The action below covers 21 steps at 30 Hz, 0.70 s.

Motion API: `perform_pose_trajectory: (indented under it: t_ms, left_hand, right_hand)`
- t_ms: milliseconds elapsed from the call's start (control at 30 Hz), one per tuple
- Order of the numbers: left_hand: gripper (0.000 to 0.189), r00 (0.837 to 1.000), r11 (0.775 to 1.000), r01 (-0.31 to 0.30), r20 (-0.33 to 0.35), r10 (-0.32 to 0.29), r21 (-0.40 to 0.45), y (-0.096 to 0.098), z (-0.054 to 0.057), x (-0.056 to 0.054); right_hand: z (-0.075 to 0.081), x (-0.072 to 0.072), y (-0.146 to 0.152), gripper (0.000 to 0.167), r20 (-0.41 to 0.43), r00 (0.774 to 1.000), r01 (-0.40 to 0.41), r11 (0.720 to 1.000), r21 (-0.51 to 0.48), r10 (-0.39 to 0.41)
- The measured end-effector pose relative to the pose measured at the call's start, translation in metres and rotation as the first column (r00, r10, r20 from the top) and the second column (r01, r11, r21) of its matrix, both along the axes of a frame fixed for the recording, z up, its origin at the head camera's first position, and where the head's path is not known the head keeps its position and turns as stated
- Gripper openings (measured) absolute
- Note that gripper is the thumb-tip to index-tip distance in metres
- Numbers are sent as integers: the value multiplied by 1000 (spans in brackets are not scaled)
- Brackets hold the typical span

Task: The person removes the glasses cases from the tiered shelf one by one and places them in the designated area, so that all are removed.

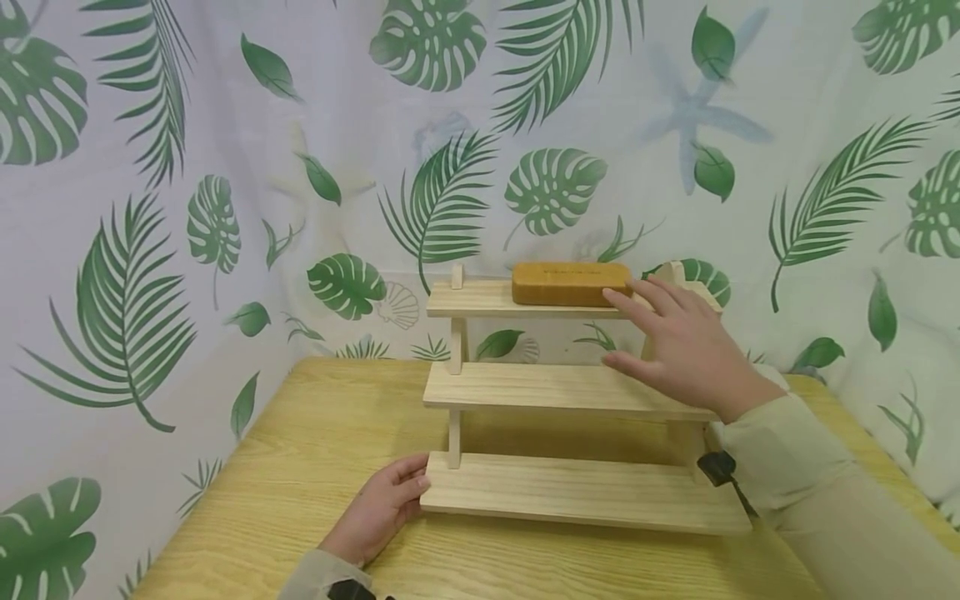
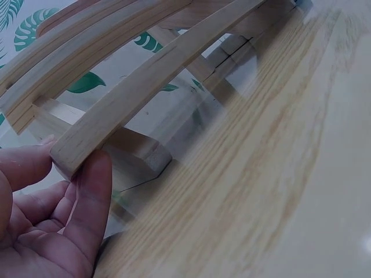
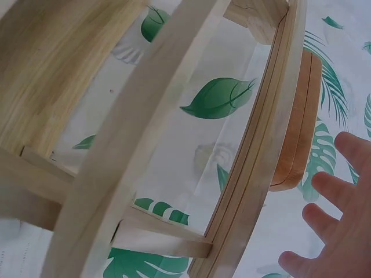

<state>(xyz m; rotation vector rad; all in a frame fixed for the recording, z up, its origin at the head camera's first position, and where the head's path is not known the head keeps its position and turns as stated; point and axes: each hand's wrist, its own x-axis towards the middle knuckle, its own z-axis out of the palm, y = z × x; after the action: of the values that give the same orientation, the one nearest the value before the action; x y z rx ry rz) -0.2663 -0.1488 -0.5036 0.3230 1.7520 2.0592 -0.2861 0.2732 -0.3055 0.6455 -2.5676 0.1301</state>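
Observation:
A three-tier wooden display shelf (image 1: 585, 492) stands on the table, and an orange-brown oblong case (image 1: 562, 285) with rounded corners lies on its top tier. My left hand (image 1: 384, 504) pinches the left end of the bottom board; in the left wrist view the thumb is above the board (image 2: 139, 95) and the fingers are below it. My right hand (image 1: 678, 342) is spread in front of the shelf's upper right, fingertips close to the case's right end. In the right wrist view its fingers (image 3: 333, 191) are apart and hold nothing, with the case (image 3: 298, 127) just beyond them.
The yellow wood-grain table (image 1: 337, 417) runs under and around the shelf. Behind it hangs a white cloth (image 1: 337, 100) printed with green leaves, which also covers the left side. Upright supports (image 1: 455, 437) join the tiers. Both wrists wear dark straps (image 1: 717, 468).

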Motion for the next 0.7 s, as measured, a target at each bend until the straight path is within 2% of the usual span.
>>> perform_pose_trajectory:
  t_ms: [233, 467, 700]
  left_hand:
    - [65, 1000, 1000, 4, 6, -5, 11, 0, 0, 0]
    - [64, 1000, 1000, 8, -18, -7, 12, 1, 3, 0]
    - [65, 1000, 1000, 0, 3, 0, 4, 1, 2, 1]
  right_hand:
    - [7, -9, -5, 81, 11, 1000, 3, 1000, 5, -3]
    - [17, -20, -12, 82, 21, 1000, 13, 999, 29, -14]
    - [22, -32, -16, 83, 44, 999, 22, 999, 27, -23]
